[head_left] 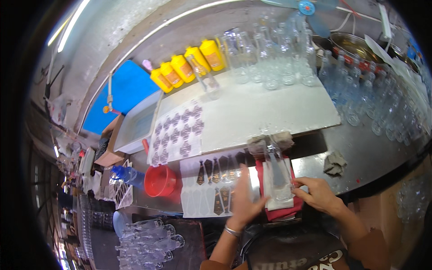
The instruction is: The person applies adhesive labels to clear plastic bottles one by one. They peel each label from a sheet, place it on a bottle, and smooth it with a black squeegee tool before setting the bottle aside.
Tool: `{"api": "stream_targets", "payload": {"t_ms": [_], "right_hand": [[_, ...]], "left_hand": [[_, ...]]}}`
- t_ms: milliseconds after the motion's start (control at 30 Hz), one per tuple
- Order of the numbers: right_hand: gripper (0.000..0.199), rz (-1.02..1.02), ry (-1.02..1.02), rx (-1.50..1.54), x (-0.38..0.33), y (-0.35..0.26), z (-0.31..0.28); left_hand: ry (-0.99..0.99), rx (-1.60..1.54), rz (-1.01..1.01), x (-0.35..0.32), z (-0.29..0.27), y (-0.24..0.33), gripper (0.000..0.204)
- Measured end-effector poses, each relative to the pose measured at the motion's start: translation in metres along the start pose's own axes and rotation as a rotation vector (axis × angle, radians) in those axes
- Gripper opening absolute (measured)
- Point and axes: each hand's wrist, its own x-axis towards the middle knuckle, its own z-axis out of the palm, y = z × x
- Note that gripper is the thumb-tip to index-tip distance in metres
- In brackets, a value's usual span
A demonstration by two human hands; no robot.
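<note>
**Clear Glass Bottle on Cloth Rest: Hand Positions and Layout**

The landmark is the clear glass bottle, which lies with its neck end on a rolled grey cloth and its body on a folded white cloth over a red cloth.

Left hand: located just left of the bottle. The grip is spread, with the thumb directed toward the bottle; the outline is blurred. A silver-coloured band encircles the wrist.

Right hand: located at the right edge of the bottle. The fingers are bent, with index finger and thumb at the glass. Whether this grip pinches the bottle cannot be told.

Surrounding items, relative to the bottle:
- Left: a white sheet of dark, tie-shaped decals; farther left, a round red plastic tub.
- Right: a crumpled grey cloth on the dark metal desk.
- Beyond: a flat white board, bearing upright clear glass bottles and yellow plastic bottles.
</note>
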Motion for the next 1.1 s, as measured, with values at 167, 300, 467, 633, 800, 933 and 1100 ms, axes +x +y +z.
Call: {"api": "stream_targets", "payload": {"t_ms": [167, 300, 467, 633, 800, 933, 1100], "right_hand": [[0.032, 0.048, 0.052, 0.079, 0.000, 0.006, -0.001], [0.031, 0.053, 0.090, 0.053, -0.002, 0.013, -0.001], [0.069, -0.061, -0.093, 0.054, -0.008, 0.009, -0.006], [0.075, -0.206, 0.077, -0.234, -0.011, 0.012, 0.032], [0.070, -0.236, 0.171, -0.244, -0.010, 0.005, 0.038], [0.073, -0.204, 0.143, -0.240, -0.009, 0.001, 0.037], [0.071, -0.190, 0.128, -0.240, -0.008, 0.004, 0.035]], "left_hand": [[0.522, 0.664, -0.262, 0.048, -0.095, -0.114, 0.077], [0.335, 0.719, -0.287, 0.042, -0.095, -0.132, 0.070], [0.426, 0.639, -0.058, 0.048, -0.112, -0.149, 0.043], [0.564, 0.318, -0.010, 0.041, -0.100, -0.132, 0.011], [0.361, -0.281, -0.286, 0.055, -0.049, -0.028, 0.012], [0.249, 0.255, 0.212, 0.056, -0.018, 0.049, 0.024], [-0.020, 0.348, 0.210, 0.023, 0.002, 0.077, 0.024]]}}
